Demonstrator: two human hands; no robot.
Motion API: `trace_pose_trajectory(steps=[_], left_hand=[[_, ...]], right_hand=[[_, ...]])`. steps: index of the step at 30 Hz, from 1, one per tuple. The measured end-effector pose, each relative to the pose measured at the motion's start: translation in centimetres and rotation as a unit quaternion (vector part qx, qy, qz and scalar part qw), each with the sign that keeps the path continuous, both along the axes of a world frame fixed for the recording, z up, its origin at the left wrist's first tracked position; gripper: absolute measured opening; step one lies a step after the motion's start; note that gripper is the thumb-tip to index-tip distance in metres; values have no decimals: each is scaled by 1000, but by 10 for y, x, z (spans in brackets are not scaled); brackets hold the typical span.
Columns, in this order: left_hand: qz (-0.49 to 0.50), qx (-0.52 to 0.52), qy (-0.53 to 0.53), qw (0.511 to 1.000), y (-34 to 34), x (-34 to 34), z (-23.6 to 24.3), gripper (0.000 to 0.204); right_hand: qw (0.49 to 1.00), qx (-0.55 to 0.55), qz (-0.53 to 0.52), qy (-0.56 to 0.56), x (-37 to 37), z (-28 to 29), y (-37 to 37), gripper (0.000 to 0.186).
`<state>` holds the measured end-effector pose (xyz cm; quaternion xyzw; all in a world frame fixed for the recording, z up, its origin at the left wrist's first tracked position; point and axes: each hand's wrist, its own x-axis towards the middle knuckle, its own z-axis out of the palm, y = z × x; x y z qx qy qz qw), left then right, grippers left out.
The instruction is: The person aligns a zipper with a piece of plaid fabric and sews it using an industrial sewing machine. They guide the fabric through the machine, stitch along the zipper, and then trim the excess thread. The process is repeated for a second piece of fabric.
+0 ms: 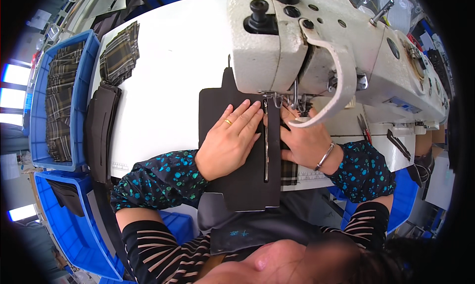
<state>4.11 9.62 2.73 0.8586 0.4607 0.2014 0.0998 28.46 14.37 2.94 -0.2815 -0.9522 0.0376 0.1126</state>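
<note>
A dark panel (pixel 237 185) lies under the needle end of a white sewing machine (pixel 264 61), with a metal zipper (pixel 266 155) set in a long slot along its right side. My left hand (pixel 227 143) rests flat on the panel, left of the zipper, its fingers stretched toward the presser foot. To the right of the zipper, my right hand (pixel 309 143) lies low beside the panel's edge, fingers reaching left. The machine's curved guard partly hides those fingertips. Plaid fabric (pixel 289 173) shows from under the panel, below my right hand.
On the left stand a blue bin (pixel 81 101) of folded plaid pieces and a lower blue bin (pixel 74 234). Plaid pieces (pixel 120 54) and a stack of dark panels (pixel 101 131) lie on the white table (pixel 168 51). Red-handled snips (pixel 364 128) lie right of my right hand.
</note>
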Motion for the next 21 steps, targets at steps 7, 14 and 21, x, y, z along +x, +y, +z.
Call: trace_pose_trajectory(steps=[7, 14, 21], left_hand=[[17, 24, 19, 999, 4, 1, -1, 46], [2, 23, 23, 999, 11, -3, 1, 49], [-13, 25, 19, 999, 12, -7, 0, 49]], right_hand=[[1000, -6, 4, 1, 1, 1, 1, 50], [1000, 4, 4, 6, 0, 1, 1, 54], [1000, -7, 1, -10, 1, 3, 0, 53]])
